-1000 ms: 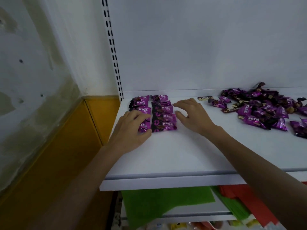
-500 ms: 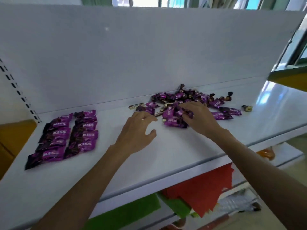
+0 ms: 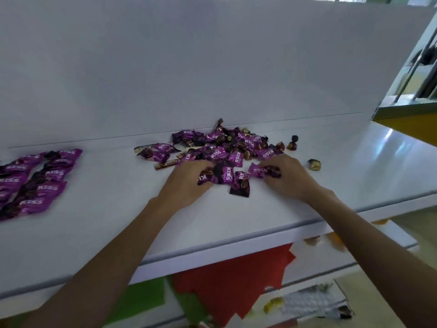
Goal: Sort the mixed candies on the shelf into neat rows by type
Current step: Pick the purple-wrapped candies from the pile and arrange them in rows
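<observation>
The purple candy rows [image 3: 35, 185] run off the left edge, and lower-shelf items [image 3: 314, 304] are blurred beyond telling.

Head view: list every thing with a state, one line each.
Left hand: grips purple KISS candies.
Right hand: pinches one purple candy.
Sorted KISS rows: flat in two rows, at left.
Mixed pile: unsorted, by back panel.
Gold-wrapped candy: alone, right of pile.

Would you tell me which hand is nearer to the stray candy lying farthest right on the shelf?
Right. The right hand sits just left of the stray candy, not touching it; the left hand is farther left, across the loose purple candies.
</observation>
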{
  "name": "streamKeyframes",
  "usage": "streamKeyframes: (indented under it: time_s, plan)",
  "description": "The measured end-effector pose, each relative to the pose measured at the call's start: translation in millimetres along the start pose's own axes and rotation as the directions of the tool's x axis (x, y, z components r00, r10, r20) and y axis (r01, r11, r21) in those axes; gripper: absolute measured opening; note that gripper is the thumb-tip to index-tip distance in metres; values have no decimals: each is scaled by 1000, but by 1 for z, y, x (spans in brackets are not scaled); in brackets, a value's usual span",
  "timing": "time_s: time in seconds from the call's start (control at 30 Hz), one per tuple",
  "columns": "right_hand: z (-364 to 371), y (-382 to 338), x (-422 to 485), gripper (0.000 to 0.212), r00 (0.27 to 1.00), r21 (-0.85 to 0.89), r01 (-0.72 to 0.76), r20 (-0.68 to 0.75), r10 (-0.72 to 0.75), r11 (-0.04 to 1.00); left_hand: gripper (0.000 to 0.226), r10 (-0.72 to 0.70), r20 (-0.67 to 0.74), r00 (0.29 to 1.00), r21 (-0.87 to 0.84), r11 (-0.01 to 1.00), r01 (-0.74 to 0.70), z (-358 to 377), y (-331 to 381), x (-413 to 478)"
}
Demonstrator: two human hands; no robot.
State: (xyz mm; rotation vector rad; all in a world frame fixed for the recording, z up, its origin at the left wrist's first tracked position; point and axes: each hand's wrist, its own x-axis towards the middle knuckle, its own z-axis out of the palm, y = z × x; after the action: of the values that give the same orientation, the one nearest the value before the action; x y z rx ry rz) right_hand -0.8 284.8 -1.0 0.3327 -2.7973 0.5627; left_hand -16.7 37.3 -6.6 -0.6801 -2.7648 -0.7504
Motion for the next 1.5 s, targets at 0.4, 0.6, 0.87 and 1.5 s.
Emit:
streamKeyframes:
  time_s: [0.4, 0.6, 0.87, 1.5]
  plan:
    - [2, 9, 15, 31, 973, 117, 119, -210, -92, 986, 35, -40, -95, 995, -58, 998, 35, 2, 18, -6]
    - [21, -35, 27, 29, 947, 137, 243, -248, -204, 960, 34, -51, -172, 984, 65, 996, 63, -22, -3, -35]
    - [61, -139, 52, 32, 922, 179, 385, -121, -368, 905, 42, -211, -293, 933, 63, 969, 239, -73, -48, -104]
    - [155, -358, 20, 30, 888, 285, 439, 4, -459, 852, 61, -443, -247, 862, -143, 896, 420, -186, -189, -242]
